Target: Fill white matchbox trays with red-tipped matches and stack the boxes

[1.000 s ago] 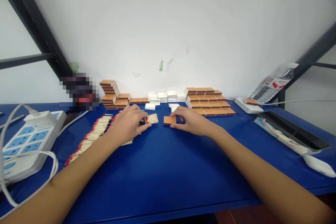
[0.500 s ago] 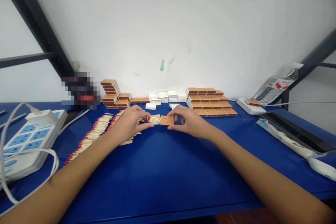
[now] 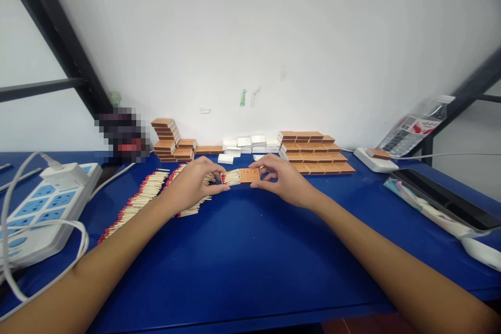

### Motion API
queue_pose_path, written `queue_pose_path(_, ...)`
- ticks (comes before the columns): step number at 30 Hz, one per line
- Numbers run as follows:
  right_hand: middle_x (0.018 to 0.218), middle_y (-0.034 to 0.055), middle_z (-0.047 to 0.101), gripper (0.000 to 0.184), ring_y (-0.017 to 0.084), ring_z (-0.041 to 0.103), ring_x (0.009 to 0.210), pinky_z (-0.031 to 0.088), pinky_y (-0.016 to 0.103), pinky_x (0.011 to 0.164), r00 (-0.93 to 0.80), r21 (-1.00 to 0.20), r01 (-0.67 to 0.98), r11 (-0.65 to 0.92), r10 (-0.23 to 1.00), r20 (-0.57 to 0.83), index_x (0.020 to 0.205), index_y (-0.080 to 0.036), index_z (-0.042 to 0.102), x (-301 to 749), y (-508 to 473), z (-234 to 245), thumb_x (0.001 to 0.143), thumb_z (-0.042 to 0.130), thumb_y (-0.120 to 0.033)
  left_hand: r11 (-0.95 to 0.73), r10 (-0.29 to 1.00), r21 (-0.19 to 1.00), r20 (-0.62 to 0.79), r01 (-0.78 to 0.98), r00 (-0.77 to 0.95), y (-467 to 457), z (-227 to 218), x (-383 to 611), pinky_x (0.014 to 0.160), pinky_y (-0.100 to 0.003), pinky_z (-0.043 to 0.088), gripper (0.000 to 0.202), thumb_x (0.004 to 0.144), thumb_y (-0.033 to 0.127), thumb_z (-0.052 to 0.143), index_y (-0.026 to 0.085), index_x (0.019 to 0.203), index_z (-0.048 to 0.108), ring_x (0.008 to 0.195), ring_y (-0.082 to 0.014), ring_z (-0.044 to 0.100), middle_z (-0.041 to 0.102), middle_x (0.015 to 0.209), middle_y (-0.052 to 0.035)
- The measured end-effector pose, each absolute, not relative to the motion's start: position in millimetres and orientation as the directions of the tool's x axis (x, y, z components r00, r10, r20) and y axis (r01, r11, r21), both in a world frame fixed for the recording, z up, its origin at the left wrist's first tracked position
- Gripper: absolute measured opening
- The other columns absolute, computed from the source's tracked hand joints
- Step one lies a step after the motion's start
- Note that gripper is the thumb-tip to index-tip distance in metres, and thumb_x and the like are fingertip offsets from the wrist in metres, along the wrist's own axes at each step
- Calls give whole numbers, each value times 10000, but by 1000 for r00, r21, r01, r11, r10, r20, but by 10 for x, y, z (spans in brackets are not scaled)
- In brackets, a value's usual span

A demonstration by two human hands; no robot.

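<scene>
My left hand (image 3: 195,182) pinches the left end of a white matchbox tray (image 3: 231,177) filled with red-tipped matches. My right hand (image 3: 281,179) grips an orange-brown matchbox sleeve (image 3: 249,175) by its right end, fingers above and thumb below. Tray and sleeve meet end to end, raised just over the blue table; whether the tray's edge has entered the sleeve is hard to make out. Loose matches (image 3: 143,195) lie in a long row left of my left hand, and a second row (image 3: 191,210) is partly hidden beneath that hand.
Against the wall stand matchbox stacks on the left (image 3: 166,141) and right (image 3: 313,152), with white trays (image 3: 245,143) between them. A power strip (image 3: 58,209) with cables occupies the left. At right are a bottle (image 3: 415,128), a white box (image 3: 373,160) and a dark phone (image 3: 446,198).
The sleeve and tray are slightly higher and tilted a little differently, with more of the match heads showing. Both hands keep their grips.
</scene>
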State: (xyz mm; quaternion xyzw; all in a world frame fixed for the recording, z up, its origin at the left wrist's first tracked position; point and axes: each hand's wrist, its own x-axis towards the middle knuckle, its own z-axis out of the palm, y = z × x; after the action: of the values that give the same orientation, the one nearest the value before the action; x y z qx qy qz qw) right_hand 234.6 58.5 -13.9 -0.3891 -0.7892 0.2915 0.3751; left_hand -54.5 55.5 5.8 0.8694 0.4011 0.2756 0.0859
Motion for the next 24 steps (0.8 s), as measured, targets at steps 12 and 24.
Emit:
queue_pose_path(12,1181,80,611,363,208,670,976,642,423,865,-393,-758,354,547,823,410,1175,-262,730,2316,575,-153,838,827,-355,-648,761,432,397,628,512,584,51,-571,881,-361,541,293,866,460,813,261,1080,794,979,-237,694,761,1006,-41)
queue_pose_path(24,1141,65,618,383,171,689,839,669,415,839,-397,-831,231,507,829,395,1126,-262,749,2171,438,-108,777,885,-339,-594,802,580,379,557,461,484,106,-487,926,-385,557,411,813,534,848,256,1113,810,1007,-250,713,791,996,-45)
